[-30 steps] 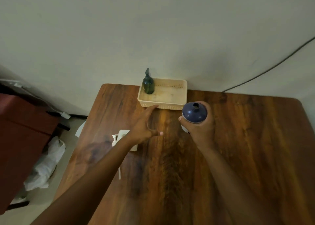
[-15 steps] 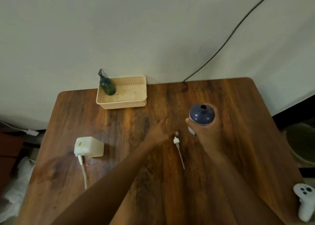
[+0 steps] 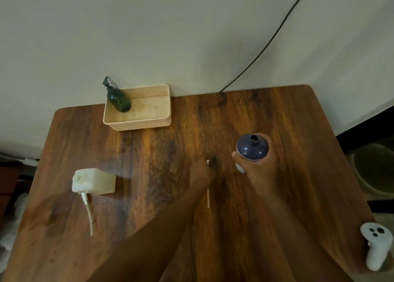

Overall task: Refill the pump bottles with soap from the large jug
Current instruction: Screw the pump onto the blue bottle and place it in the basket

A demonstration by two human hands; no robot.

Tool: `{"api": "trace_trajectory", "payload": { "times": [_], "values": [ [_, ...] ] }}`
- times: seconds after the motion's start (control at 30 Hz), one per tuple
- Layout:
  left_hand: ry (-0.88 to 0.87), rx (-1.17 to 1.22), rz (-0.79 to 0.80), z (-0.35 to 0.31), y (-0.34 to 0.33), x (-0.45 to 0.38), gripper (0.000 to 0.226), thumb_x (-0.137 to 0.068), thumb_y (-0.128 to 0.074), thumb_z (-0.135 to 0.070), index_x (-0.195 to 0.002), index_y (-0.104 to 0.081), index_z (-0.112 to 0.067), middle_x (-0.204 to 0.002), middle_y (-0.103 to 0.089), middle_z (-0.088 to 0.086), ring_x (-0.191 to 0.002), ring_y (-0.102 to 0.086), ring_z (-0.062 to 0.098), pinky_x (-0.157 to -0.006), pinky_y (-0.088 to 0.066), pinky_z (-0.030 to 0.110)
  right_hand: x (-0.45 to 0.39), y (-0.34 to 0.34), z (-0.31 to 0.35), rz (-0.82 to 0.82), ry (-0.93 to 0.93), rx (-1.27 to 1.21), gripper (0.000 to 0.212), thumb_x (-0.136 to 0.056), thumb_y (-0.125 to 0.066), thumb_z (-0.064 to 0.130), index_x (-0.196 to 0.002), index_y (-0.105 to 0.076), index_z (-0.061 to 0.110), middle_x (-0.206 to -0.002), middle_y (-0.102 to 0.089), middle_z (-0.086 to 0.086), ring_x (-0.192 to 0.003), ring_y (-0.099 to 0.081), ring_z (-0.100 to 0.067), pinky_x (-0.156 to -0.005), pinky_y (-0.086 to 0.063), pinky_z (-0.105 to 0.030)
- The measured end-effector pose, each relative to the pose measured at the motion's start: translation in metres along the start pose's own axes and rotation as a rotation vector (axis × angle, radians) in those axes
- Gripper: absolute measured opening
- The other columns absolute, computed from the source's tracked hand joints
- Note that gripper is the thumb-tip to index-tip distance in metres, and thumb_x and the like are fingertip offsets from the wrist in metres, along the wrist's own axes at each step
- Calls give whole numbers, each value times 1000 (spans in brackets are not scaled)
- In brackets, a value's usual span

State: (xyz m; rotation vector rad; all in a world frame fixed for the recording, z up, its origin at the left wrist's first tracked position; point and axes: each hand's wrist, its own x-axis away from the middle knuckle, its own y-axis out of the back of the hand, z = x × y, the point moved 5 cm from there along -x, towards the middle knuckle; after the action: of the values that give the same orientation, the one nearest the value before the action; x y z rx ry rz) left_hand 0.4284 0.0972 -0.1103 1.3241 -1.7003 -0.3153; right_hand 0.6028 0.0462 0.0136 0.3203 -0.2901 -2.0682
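Observation:
My right hand (image 3: 259, 170) grips a round dark blue bottle (image 3: 251, 148) that stands upright on the wooden table (image 3: 298, 132), its neck open with no pump. Just left of it, my left hand (image 3: 202, 171) has its fingertips pinched on the head of a white pump (image 3: 208, 198), whose thin tube lies on the table pointing toward me. A white squarish container (image 3: 94, 180) lies at the left with its mouth open. A second white pump with its tube (image 3: 88, 209) lies beside it. A dark green pump bottle (image 3: 118, 99) stands in a beige basket (image 3: 149, 122).
The basket sits against the wall at the table's back edge. A black cable (image 3: 266, 44) runs down the wall to the table. A white hand controller (image 3: 376, 247) lies at the front right corner. A round bin (image 3: 375, 168) stands on the floor to the right.
The view has swung right and nearer. My left hand moved from open above the table onto the white pump's head. The right hand still holds the blue bottle.

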Motion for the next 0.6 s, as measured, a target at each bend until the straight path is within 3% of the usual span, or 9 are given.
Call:
{"api": "trace_trajectory", "payload": {
  "times": [0.1,0.17,0.27,0.4,0.6],
  "values": [
    [-13,37,-18,3,11,-1,21,-101,-61,-20,-120,-65,-13,-119,-70,6,-84,-61,7,-75,-50,19,2,-6,1,12,-30,-14,79,-61,-95,17,-129,-55,18,-122,-61,12,-110,-58,2,-91,-53,-19],
    [-19,70,-23,6,22,0,23,-101,-61,-17,-123,-64,-14,-121,-70,7,-94,-66,12,-85,-59,28,4,-14,5,37,-22,-8,78,-61,-95,20,-128,-55,22,-124,-62,8,-112,-60,-6,-90,-54,-24],
    [-45,95,-41,11,43,3,40,-100,-63,-15,-139,-57,-16,-131,-66,6,-114,-66,21,-95,-59,36,7,-29,16,73,-20,-25,78,-60,-95,26,-126,-54,34,-122,-62,15,-110,-60,-3,-84,-52,-15],
    [-102,130,-99,20,80,5,39,-98,-65,-12,-137,-59,-13,-129,-68,7,-114,-68,22,-95,-59,35,12,-52,42,115,28,-31,78,-59,-95,21,-118,-52,46,-114,-56,36,-107,-53,16,-77,-44,-1],
    [-168,170,-216,26,155,10,42,-96,-68,-12,-137,-59,-10,-126,-70,8,-111,-68,24,-91,-55,28,16,-87,86,196,52,-69,77,-59,-96,23,-118,-52,46,-113,-58,35,-107,-57,7,-78,-52,-11]
  ]
}}
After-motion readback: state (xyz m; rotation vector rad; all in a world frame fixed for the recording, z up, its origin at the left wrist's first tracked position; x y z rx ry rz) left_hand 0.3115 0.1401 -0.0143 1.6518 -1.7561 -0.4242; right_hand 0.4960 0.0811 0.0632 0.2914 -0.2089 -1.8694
